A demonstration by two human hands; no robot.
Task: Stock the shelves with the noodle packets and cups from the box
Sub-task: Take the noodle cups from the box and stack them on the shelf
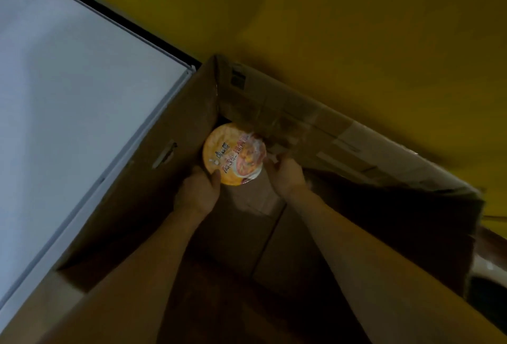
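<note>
A noodle cup [233,153] with a yellow and orange lid lies in the far corner of a big open cardboard box [142,179]. Both my arms reach down into the box. My left hand [199,193] grips the cup's near left rim, thumb on the lid. My right hand [286,175] has its fingers curled at the cup's right edge, against the box's far wall; the fingertips are hidden in shadow. The box floor around the cup is bare cardboard.
A white shelf panel [68,110] runs along the box's left side, touching it. Yellow floor [356,28] spreads beyond the box's far wall. A dark object [485,294] shows past the box's right edge.
</note>
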